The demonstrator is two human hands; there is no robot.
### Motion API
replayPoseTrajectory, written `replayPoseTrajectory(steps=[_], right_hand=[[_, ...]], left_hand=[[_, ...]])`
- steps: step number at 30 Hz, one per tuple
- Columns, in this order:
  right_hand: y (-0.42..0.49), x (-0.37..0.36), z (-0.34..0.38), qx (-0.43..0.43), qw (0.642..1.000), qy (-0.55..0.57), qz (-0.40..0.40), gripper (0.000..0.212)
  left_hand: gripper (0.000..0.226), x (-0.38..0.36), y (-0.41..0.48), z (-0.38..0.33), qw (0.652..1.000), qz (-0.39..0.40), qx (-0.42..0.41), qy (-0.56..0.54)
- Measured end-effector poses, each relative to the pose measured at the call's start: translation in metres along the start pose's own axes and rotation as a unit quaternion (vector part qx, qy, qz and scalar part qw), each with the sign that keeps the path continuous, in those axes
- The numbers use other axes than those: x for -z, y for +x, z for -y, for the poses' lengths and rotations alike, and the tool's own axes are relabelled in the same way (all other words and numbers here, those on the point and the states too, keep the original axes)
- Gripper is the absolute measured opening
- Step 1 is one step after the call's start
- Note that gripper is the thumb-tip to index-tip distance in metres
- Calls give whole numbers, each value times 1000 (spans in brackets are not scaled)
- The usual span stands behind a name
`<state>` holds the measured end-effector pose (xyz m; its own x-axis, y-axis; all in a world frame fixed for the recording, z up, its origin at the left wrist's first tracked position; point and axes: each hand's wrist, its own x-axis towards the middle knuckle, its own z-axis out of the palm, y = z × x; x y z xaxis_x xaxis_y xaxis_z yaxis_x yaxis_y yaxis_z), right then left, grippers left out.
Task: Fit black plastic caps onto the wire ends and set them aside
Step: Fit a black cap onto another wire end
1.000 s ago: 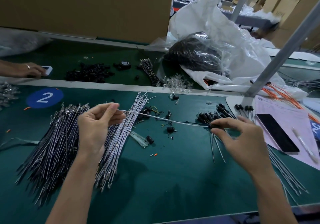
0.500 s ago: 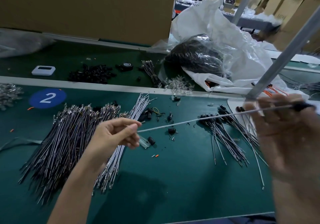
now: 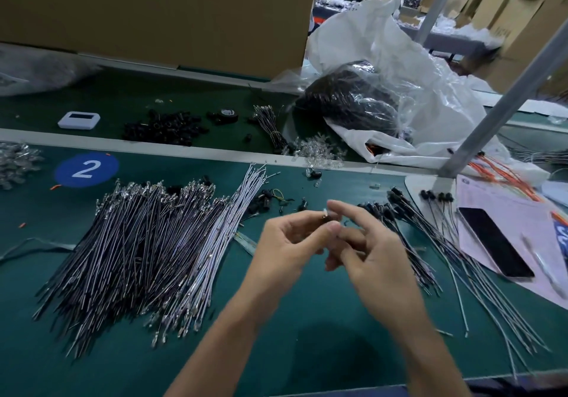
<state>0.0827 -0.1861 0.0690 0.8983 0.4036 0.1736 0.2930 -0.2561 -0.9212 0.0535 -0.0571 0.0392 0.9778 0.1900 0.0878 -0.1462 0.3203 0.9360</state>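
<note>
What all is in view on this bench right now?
uncapped wires: one big pile, grey, left on the green mat
capped wires: one spread, grey with black caps, right on the mat
loose black caps: a few, black, mid-mat
black cap heap: one, black, far bench
tape roll: one, black, beside that heap
white device: one, white, far left
clear plastic bits: one heap, clear, mat's far edge
bag of black parts: one, clear, far centre
phone: one, black, on pink paper, right
left hand: one, pinches a small dark cap
right hand: one, fingertips at that cap, grip unclear
</note>
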Motion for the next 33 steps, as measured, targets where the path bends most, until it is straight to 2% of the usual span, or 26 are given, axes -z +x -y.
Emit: replayPoseTrajectory(steps=[2,4,9,13,21,25,33], right_hand=[[3,-5,-11,-4,999,-34,-35,43],[2,-9,-16,-6,999,-35,-33,44],[1,-7,-18,-32,999,-29,-29,19],[2,-8,-20,-27,999,-32,-22,20],[-1,-16,-23,-13,994,95,-60,17],[-3,-19,-23,-27,985,153,-71,8],[-6,-21,-28,-17,984,155,-84,3]], left_hand=[[10,-6,2,5,999,-27,5,-25],[7,-6,5,7,997,-55,3,-45],[31,-2,5,7,993,-85,-21,-74],[28,-2,2,11,992,-92,-21,-79],[16,-2,-2,8,996,-51,-8,-74],[21,0,-1,3,995,-63,-30,-75],[19,-1,0,2,989,-108,-21,-100]])
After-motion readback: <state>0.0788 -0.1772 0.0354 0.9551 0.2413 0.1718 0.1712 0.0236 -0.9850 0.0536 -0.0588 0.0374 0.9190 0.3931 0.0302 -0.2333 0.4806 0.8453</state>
